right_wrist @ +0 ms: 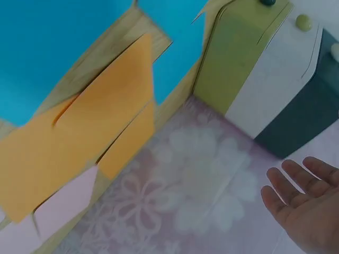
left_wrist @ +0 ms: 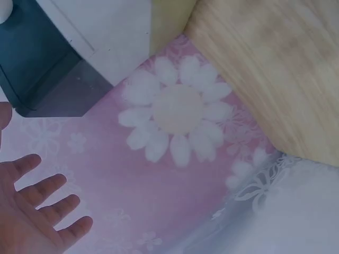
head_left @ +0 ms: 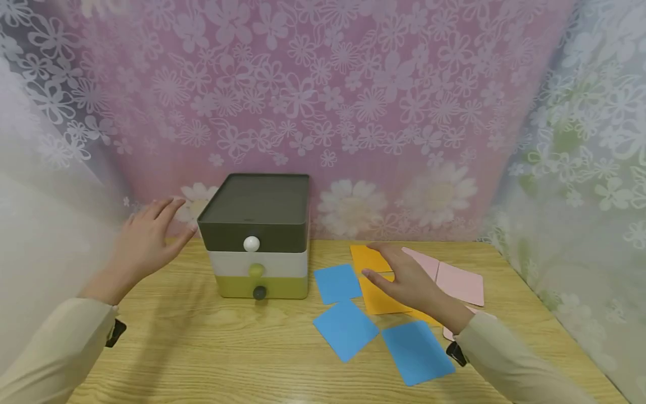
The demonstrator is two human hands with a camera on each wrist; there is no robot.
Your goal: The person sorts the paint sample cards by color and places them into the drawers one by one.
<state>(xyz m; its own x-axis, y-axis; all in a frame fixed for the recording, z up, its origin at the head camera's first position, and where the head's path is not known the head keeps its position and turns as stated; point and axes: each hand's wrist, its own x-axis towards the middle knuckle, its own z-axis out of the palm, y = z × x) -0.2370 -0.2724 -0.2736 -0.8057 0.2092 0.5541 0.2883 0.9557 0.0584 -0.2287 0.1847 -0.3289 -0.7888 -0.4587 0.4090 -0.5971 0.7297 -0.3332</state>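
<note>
A three-drawer box, dark green on top, white in the middle and olive below, stands on the table, its drawers closed. Left of it the left hand hovers with fingers spread, holding nothing; in the left wrist view that hand is below the box's dark part. The right hand hangs over the orange cards, empty, fingers relaxed. In the right wrist view the right hand appears beside the box, palm visible, not touching it.
Blue cards lie right of and in front of the box on the wooden table. Pink cards lie farther right, partly behind the right forearm. A pink flowered cloth hangs behind, with pale cloth at both sides.
</note>
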